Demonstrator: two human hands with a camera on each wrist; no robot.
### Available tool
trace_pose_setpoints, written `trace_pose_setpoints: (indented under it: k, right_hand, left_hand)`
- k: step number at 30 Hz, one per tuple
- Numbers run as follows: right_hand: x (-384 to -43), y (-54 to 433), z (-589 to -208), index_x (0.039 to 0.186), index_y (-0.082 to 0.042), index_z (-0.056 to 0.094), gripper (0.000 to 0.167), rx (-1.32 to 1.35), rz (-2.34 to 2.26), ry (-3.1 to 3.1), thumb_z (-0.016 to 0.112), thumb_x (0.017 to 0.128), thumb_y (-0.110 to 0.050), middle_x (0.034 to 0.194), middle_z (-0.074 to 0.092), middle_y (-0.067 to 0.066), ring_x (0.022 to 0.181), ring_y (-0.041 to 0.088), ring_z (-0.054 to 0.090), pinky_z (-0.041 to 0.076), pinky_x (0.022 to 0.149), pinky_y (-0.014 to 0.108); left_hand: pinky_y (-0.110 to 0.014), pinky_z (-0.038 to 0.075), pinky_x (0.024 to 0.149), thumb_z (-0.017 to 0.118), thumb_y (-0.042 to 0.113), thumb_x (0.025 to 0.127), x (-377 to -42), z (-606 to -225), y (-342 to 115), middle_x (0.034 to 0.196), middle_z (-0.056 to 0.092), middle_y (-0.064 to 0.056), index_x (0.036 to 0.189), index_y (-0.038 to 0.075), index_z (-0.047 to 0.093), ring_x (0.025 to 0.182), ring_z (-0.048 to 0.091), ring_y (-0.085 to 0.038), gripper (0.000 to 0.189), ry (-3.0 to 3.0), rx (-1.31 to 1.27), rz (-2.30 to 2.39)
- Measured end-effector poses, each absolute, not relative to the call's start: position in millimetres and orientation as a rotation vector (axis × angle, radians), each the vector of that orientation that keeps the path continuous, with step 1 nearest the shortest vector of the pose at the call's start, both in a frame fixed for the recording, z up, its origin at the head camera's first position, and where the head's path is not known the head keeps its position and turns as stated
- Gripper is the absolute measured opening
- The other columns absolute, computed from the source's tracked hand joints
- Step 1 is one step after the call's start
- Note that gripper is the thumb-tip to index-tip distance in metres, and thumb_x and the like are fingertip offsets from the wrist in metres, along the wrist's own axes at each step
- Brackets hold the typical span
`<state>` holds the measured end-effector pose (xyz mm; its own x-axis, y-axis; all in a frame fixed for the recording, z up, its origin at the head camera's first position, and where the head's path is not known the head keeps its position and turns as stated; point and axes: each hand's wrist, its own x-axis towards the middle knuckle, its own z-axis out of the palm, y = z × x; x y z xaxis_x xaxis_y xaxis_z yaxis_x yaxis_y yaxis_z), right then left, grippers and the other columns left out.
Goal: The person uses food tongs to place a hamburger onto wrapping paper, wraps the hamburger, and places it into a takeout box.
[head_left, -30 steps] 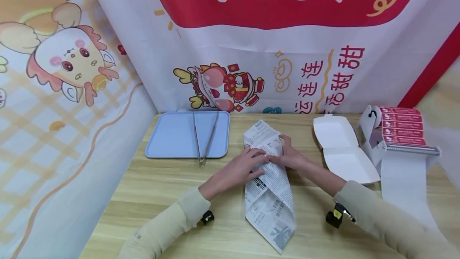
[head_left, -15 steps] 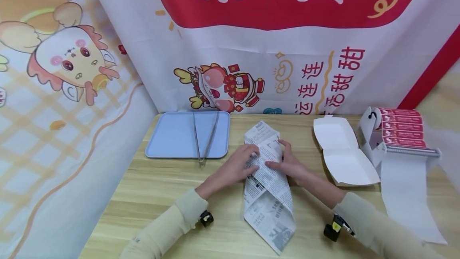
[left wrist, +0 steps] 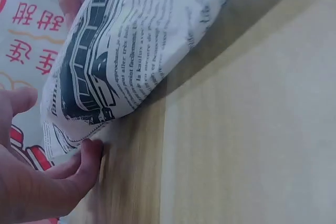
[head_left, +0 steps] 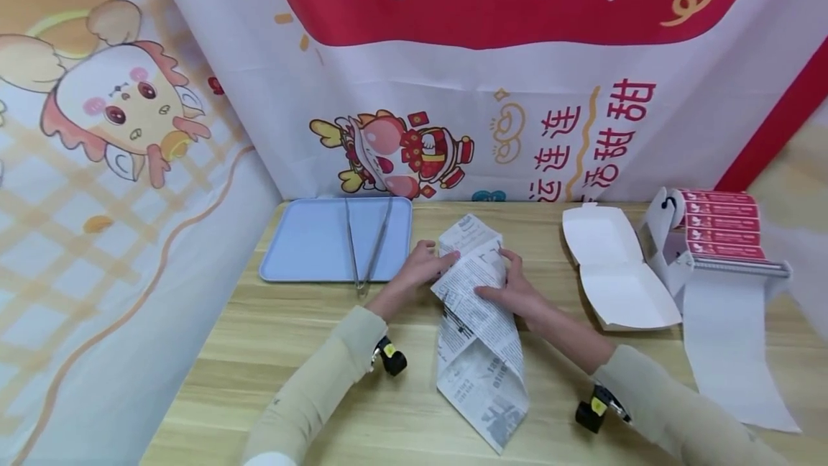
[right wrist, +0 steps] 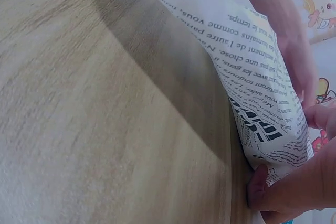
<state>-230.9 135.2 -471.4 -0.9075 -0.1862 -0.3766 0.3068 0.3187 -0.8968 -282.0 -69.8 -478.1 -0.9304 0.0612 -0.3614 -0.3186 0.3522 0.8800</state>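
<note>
A folded sheet of newsprint wrapping paper (head_left: 481,351) lies lengthwise on the wooden table, its body puffed up in both wrist views. A pointed corner of it juts out on the left in the head view. My left hand (head_left: 427,265) is at the upper left edge, thumb and fingers spread apart; the left wrist view shows fingertips (left wrist: 92,150) touching low on the paper. From the right, my right hand (head_left: 517,293) grips the paper, thumb on top and fingers at the side edge. Whatever may be inside the paper is hidden.
A blue tray (head_left: 304,243) with metal tongs (head_left: 375,250) on it stands at the back left. To the right are an open white carton (head_left: 627,293) and a label dispenser (head_left: 721,236) with a strip hanging forward. Printed cloth walls (head_left: 414,78) border the table.
My left hand has left the middle of the paper for its upper left edge, and a paper corner now sticks out there. My right hand has drawn slightly back but keeps its side.
</note>
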Motion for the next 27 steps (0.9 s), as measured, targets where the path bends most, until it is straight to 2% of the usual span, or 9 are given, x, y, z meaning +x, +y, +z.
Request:
trace_pose_setpoints:
  k: [3, 6, 8, 11, 14, 17, 20, 24, 27]
  right_hand:
    - [-231, 134, -473, 0.156, -0.021, -0.003, 0.097, 0.103, -1.632, 2.165, 0.07, 0.092, -0.019, 0.158, 0.027, 0.025, 0.131, 0.034, 0.048, 0.038, 0.113, 0.047]
    - [-231, 134, -474, 0.156, -0.023, -0.003, 0.097, 0.122, -1.625, 2.157, 0.07, 0.092, -0.02, 0.16, 0.024, 0.024, 0.135, 0.035, 0.045, 0.035, 0.116, 0.049]
    - [-231, 134, -474, 0.156, -0.024, -0.003, 0.097, 0.132, -1.623, 2.156, 0.07, 0.092, -0.02, 0.161, 0.023, 0.024, 0.138, 0.036, 0.042, 0.032, 0.118, 0.05]
    - [-231, 136, -473, 0.156, -0.024, -0.003, 0.096, 0.135, -1.635, 2.152, 0.07, 0.092, -0.018, 0.161, 0.023, 0.023, 0.136, 0.036, 0.044, 0.034, 0.117, 0.05]
    - [-230, 136, -473, 0.156, -0.024, -0.003, 0.096, 0.119, -1.659, 2.149, 0.069, 0.092, -0.016, 0.159, 0.026, 0.023, 0.129, 0.034, 0.05, 0.039, 0.112, 0.047]
    - [-231, 134, -474, 0.156, -0.024, -0.002, 0.096, 0.108, -1.673, 2.146, 0.069, 0.092, -0.016, 0.158, 0.029, 0.023, 0.125, 0.033, 0.051, 0.041, 0.109, 0.044]
    - [-232, 132, -477, 0.155, -0.025, -0.002, 0.097, 0.114, -1.679, 2.133, 0.07, 0.092, -0.016, 0.158, 0.028, 0.023, 0.129, 0.034, 0.049, 0.04, 0.111, 0.046]
    - [-232, 134, -477, 0.155, -0.027, -0.004, 0.098, 0.142, -1.66, 2.132, 0.07, 0.092, -0.017, 0.161, 0.023, 0.022, 0.133, 0.035, 0.046, 0.04, 0.112, 0.046]
    - [-233, 136, -475, 0.155, -0.028, -0.006, 0.1, 0.167, -1.678, 2.1, 0.07, 0.092, -0.016, 0.162, 0.022, 0.021, 0.128, 0.033, 0.051, 0.048, 0.1, 0.038]
  left_hand:
    - [-0.029, 0.059, 0.079, 0.074, 0.03, 0.089, -291, -484, -70, 0.123, 0.067, -0.016, 0.14, 0.001, 0.046, 0.087, 0.069, -0.016, 0.065, 2.279, -0.239, 1.615]
    - [-0.02, 0.055, 0.057, 0.073, 0.018, 0.089, -297, -490, -73, 0.106, 0.072, -0.014, 0.125, -0.001, 0.059, 0.066, 0.064, -0.009, 0.043, 2.324, -0.241, 1.61]
    - [-0.016, 0.051, 0.052, 0.071, 0.013, 0.09, -300, -493, -75, 0.096, 0.072, -0.011, 0.115, -0.002, 0.065, 0.06, 0.06, -0.006, 0.03, 2.36, -0.238, 1.6]
    - [-0.014, 0.05, 0.051, 0.067, 0.01, 0.093, -303, -494, -74, 0.083, 0.067, -0.005, 0.107, -0.005, 0.07, 0.057, 0.056, -0.004, 0.021, 2.362, -0.245, 1.629]
    - [-0.016, 0.051, 0.053, 0.06, 0.013, 0.098, -303, -494, -74, 0.074, 0.06, -0.001, 0.106, -0.006, 0.069, 0.059, 0.056, -0.005, 0.023, 2.257, -0.254, 1.73]
    - [-0.022, 0.056, 0.062, 0.06, 0.026, 0.1, -300, -493, -79, 0.08, 0.064, -0.001, 0.115, -0.002, 0.065, 0.07, 0.062, -0.009, 0.032, 2.038, -0.268, 1.816]
    - [-0.026, 0.058, 0.071, 0.06, 0.033, 0.1, -293, -492, -84, 0.091, 0.071, -0.002, 0.123, 0.001, 0.061, 0.081, 0.067, -0.011, 0.039, 1.855, -0.179, 1.825]
    - [-0.026, 0.058, 0.074, 0.065, 0.025, 0.098, -280, -489, -79, 0.099, 0.075, -0.005, 0.127, 0.002, 0.06, 0.085, 0.071, -0.014, 0.037, 1.832, -0.027, 1.811]
    - [-0.026, 0.059, 0.074, 0.077, 0.024, 0.088, -273, -486, -69, 0.103, 0.076, -0.007, 0.124, 0.009, 0.062, 0.084, 0.073, -0.016, 0.041, 1.945, -0.064, 1.782]
